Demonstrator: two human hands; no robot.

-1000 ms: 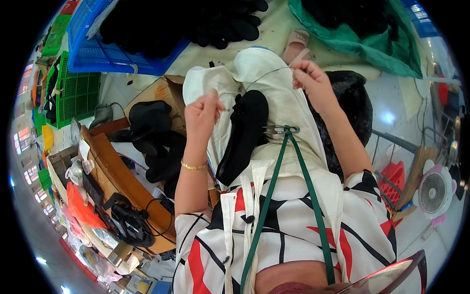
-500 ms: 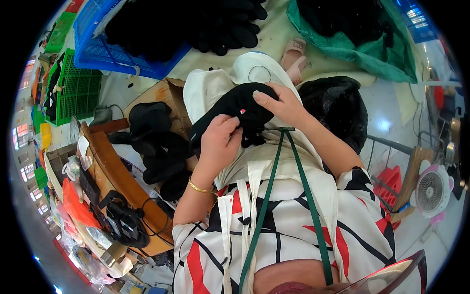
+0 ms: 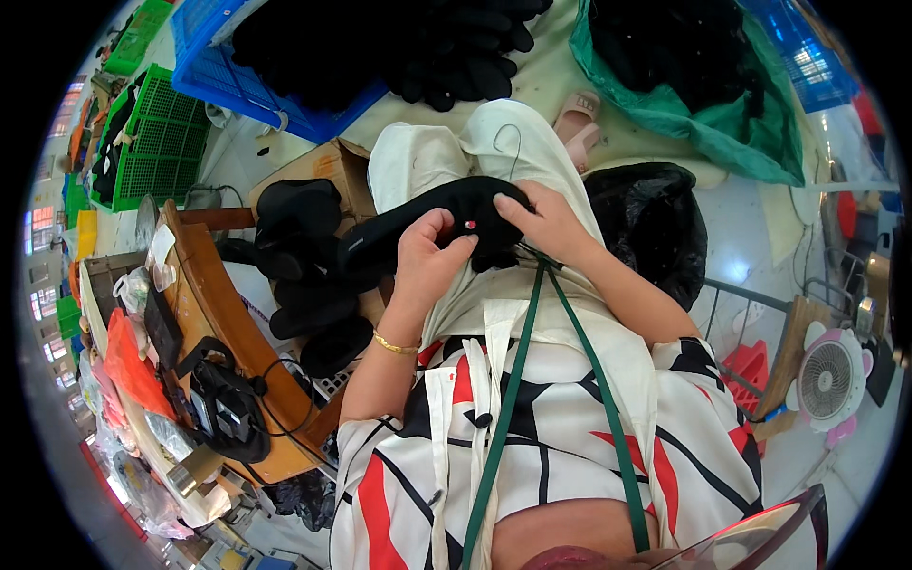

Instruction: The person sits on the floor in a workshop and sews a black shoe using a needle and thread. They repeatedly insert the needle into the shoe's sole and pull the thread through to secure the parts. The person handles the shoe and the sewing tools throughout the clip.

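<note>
Across my lap lies a long black sock-shaped fabric piece (image 3: 394, 239) with a rounded end and a small red and white mark. My left hand (image 3: 429, 255) pinches its near edge between thumb and fingers, just left of the mark. On the other side, my right hand (image 3: 551, 223) is closed on the rounded end, thumb on top and fingers partly hidden. Beneath it are my white-covered knees (image 3: 415, 152). Similar dark pieces (image 3: 296, 218) are piled to the left of my lap.
A blue crate (image 3: 214, 76) and a green bag (image 3: 708, 128), both with black pieces, stand ahead. A cardboard box (image 3: 332, 171) and a wooden table (image 3: 233, 347) flank my left. On the right are a black plastic bag (image 3: 655, 228), a pink slipper (image 3: 577, 128) and a fan (image 3: 826, 378).
The black piece has been brought nearer to me and lies flatter, its rounded end bunched in my right hand. My left thumb has spread toward the mark.
</note>
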